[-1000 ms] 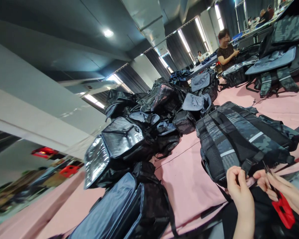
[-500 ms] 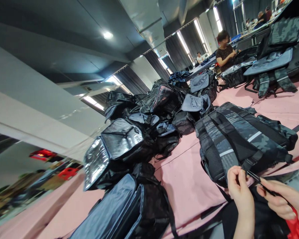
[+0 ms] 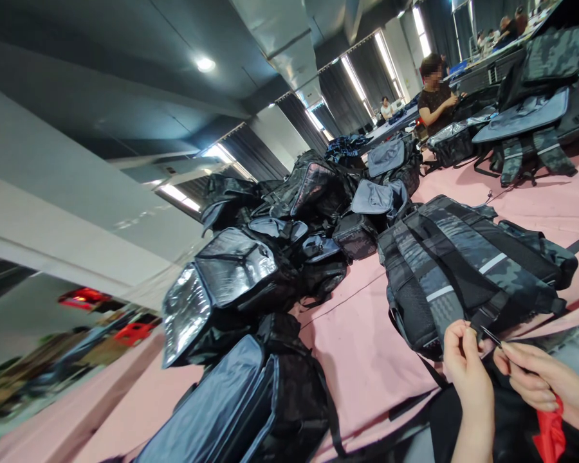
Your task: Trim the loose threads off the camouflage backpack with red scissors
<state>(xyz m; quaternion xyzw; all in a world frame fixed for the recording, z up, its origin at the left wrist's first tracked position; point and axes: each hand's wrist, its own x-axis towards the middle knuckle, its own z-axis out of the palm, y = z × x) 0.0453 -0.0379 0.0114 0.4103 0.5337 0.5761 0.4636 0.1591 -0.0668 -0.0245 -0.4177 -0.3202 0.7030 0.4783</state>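
Note:
A camouflage backpack (image 3: 468, 263) lies on the pink-covered table, its padded straps and reflective strips facing up. My left hand (image 3: 467, 360) is closed at the backpack's near edge, pinching the end of a dark strap (image 3: 488, 313). To its right, my right hand (image 3: 535, 379) is wrapped round slim dark scissors (image 3: 491, 335), whose tips point at the left fingertips. Something red (image 3: 550, 429), soft-looking, hangs below the right palm. The scissors' handles are mostly hidden by the fingers.
An open bag with silver lining (image 3: 236, 267) and a blue-grey lined bag (image 3: 212, 399) stand on the left. More bags (image 3: 318, 186) are heaped behind them. Across the pink table cover (image 3: 352, 360), a person (image 3: 434, 96) works beside open bags (image 3: 521, 122).
My right hand has shifted slightly up and left, and less of the scissors shows. The red piece has swung left and hangs more in view. My left hand keeps its pinch.

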